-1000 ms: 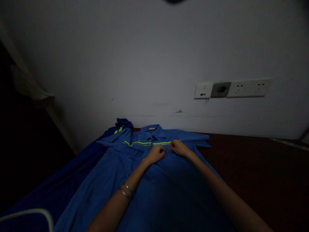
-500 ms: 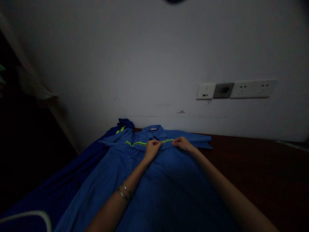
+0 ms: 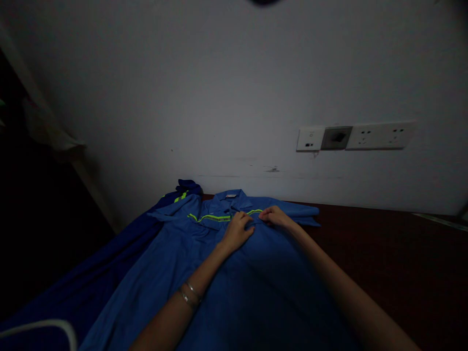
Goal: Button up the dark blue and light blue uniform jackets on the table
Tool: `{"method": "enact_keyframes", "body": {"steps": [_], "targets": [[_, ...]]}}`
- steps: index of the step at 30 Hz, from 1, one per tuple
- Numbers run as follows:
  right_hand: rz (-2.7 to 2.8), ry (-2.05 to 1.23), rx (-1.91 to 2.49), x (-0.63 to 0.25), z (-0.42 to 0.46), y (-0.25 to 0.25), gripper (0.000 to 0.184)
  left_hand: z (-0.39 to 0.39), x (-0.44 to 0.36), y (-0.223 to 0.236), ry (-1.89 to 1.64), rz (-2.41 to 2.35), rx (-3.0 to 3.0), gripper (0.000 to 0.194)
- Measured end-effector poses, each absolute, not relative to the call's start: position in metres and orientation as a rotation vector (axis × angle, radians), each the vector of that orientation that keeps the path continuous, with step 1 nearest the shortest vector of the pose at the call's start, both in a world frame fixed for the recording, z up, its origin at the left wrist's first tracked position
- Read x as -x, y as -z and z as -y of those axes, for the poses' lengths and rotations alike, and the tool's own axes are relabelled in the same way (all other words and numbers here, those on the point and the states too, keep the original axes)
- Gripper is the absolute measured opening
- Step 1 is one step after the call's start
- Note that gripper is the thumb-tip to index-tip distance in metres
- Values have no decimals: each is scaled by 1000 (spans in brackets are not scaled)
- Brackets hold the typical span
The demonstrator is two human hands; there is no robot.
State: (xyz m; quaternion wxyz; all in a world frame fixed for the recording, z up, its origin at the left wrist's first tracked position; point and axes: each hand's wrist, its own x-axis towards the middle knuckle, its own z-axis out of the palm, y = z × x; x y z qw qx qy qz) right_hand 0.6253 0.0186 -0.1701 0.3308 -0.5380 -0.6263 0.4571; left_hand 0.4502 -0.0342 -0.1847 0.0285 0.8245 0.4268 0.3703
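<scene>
A blue work shirt (image 3: pixel 212 263) with a collar and a yellow-green stripe across its chest lies spread out, collar end toward the wall. My left hand (image 3: pixel 237 231) rests over the middle of the chest just below the stripe, thumb apart from the fingers. To its right, my right hand (image 3: pixel 273 216) pinches the shirt fabric at the right end of the stripe. Two bracelets circle my left wrist. Both forearms cover parts of the shirt front.
A darker blue garment (image 3: pixel 120 253) with yellow-green stripes lies along the shirt's left side. Dark red-brown wood (image 3: pixel 365 243) shows at right. The wall behind carries a row of sockets (image 3: pixel 376 136). A white curved bar or cord (image 3: pixel 54 322) enters at lower left.
My left hand has loosened from its pinch at the stripe, its fingers spreading as it shifts slightly right and toward me. My right hand keeps its pinch in nearly the same spot.
</scene>
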Motion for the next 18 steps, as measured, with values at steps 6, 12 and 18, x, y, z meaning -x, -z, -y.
{"method": "enact_keyframes", "body": {"steps": [6,12,18], "targets": [[1662,-1179,1408,-621,-13,163,10,33,-448,190,-959,-1351,-2840,18],[1623,-1187,1430,-619,-11,159,9,31,-447,191,-944,-1373,-2978,20],[1635,-1188,1408,-620,-13,159,8,29,-450,191,-1014,-1307,-3063,18]]}}
